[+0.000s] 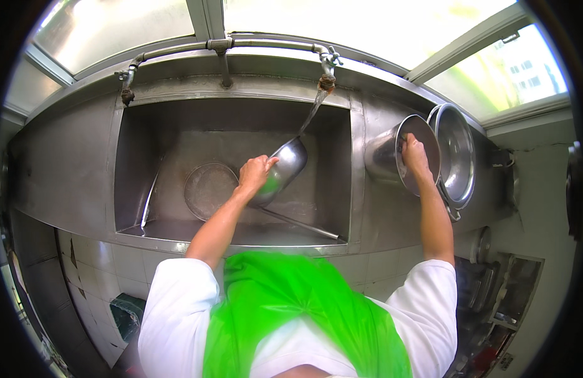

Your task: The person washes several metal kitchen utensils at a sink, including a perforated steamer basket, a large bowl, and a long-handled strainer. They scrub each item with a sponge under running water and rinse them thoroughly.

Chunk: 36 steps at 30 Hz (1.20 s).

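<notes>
Head view: the left hand (257, 174) is pinching the rim of a bowl (288, 167), which is sitting tilted in the sink (209, 142) beneath the running tap (327, 82). The right hand (415, 155) is reaching into a pot (381, 157) resting on the surface (385, 217); whether its grip is pinching anything cannot be told.

Steel counter (61, 167) (dull grey) bears a basin (457, 151); its sink (334, 183), a disc (206, 191).

Kitchen: lg. s/s sink (209, 145) w/ tap (329, 60), metal pot (382, 157).
</notes>
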Available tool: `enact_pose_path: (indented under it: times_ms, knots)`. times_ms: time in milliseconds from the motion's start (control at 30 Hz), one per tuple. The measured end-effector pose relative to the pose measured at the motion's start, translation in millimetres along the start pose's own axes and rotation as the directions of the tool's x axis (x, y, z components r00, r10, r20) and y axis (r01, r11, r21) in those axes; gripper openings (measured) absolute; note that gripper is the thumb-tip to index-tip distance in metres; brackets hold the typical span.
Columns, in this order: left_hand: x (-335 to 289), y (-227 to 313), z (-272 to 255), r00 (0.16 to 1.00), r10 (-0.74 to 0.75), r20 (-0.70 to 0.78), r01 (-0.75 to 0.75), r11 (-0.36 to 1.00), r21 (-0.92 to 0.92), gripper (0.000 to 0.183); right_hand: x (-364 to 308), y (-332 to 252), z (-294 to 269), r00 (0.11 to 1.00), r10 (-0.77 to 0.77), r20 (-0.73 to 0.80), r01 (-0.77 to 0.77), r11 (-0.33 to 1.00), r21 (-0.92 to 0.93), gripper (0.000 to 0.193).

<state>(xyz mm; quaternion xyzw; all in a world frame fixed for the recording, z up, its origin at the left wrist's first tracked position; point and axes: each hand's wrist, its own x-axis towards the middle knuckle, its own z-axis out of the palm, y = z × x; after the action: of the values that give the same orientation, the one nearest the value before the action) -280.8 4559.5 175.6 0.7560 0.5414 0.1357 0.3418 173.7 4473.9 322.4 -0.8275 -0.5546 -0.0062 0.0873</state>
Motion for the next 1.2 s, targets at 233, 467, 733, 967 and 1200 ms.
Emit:
enact_pose_path:
  times_ms: [233,467,733,967,1200]
  knots:
    - [-34,-8,-57,0.966,-0.167,-0.197,0.074,0.91,-0.409,0.089,-66,-164,-75,0.995,0.042,-0.086,0.024,0.762,0.647,0.038]
    - [-67,27,-98,0.927,-0.228,-0.299,0.063,0.878,-0.475,0.09,-137,-333,73,0.718,-0.588,-0.372,0.696,0.609,0.381,0.041]
    - [-134,33,-141,0.933,-0.108,-0.343,-0.125,0.797,-0.591,0.069,48,-270,165,0.765,-0.568,0.302,0.223,0.674,0.704,0.033]
    - [-114,50,-167,0.777,-0.583,-0.236,-0.211,0.111,-0.971,0.071,-122,-289,196,0.752,-0.345,0.562,-0.653,-0.278,0.704,0.076]
    - [-66,22,-112,0.783,-0.585,-0.209,-0.147,0.153,-0.977,0.072,-204,-323,93,0.747,-0.599,-0.289,0.595,0.41,0.691,0.053]
